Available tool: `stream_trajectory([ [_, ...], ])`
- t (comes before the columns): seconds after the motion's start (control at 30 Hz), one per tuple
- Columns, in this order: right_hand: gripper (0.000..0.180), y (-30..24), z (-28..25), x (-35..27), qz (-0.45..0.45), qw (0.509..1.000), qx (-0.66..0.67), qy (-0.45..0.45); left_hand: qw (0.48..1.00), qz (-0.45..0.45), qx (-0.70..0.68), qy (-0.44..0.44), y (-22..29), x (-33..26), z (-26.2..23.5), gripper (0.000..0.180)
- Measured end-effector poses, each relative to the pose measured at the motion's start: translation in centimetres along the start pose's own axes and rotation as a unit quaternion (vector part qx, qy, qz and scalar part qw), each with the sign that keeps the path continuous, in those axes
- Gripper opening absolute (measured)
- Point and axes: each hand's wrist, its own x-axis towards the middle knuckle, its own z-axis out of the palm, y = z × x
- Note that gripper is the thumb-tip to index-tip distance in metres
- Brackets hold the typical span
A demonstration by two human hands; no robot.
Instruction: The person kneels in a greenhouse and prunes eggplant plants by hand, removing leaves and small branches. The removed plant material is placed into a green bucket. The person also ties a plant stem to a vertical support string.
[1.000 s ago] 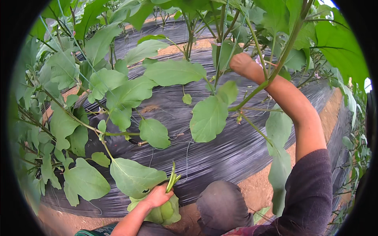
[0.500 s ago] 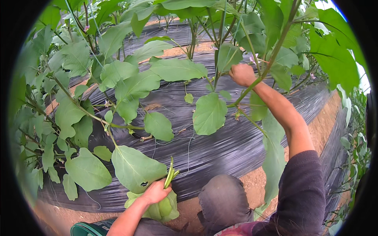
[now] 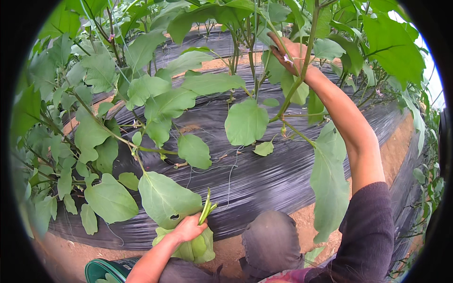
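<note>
Low down, a knee in dark cloth point(image 3: 272, 241) sits to the right of the left fingers, and a green bucket point(image 3: 96, 270) is down to their left. The left arm comes up from the bottom with its bare forearm slanting to the right. The left hand point(image 3: 191, 227) is shut around a small bunch of green stems point(image 3: 206, 210). The stem ends poke up past its fingers, and soft green leaves point(image 3: 197, 247) hang just under them. Just above those fingers is a big leaf with a hole point(image 3: 165, 198).

Shiny black plastic sheet point(image 3: 264, 181) covers the ground between the two hands. The right arm, in a dark sleeve point(image 3: 365, 226), bends at the elbow and reaches far up. The right hand point(image 3: 291, 53) has its fingers out and a bit apart, pointing up and left. A thick plant stem point(image 3: 309, 52) crosses in front of it. A pale purple flower point(image 3: 287, 59) is by its fingers. More leafy plants stand farther off.
</note>
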Motion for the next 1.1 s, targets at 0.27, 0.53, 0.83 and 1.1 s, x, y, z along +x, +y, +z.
stream_trajectory([
  [0.27,0.093,-0.4,1.3,5.0,0.009,0.987,-0.104,-0.123,0.999,-0.031,0.009,0.019,-1.4,-0.7,0.5,0.029],
  [0.53,0.057,2.4,5.6,5.9,-0.042,0.976,-0.208,-0.036,0.999,-0.049,0.017,0.014,-1.5,0.2,0.6,0.030],
  [0.83,0.071,0.4,5.5,6.3,-0.090,0.971,-0.222,0.026,0.997,-0.064,0.025,0.019,-1.9,-0.4,0.8,0.028],
  [1.1,0.013,4.3,6.4,5.9,-0.038,0.967,-0.253,0.020,0.998,-0.049,0.001,0.035,-3.0,-0.1,0.8,0.026],
])
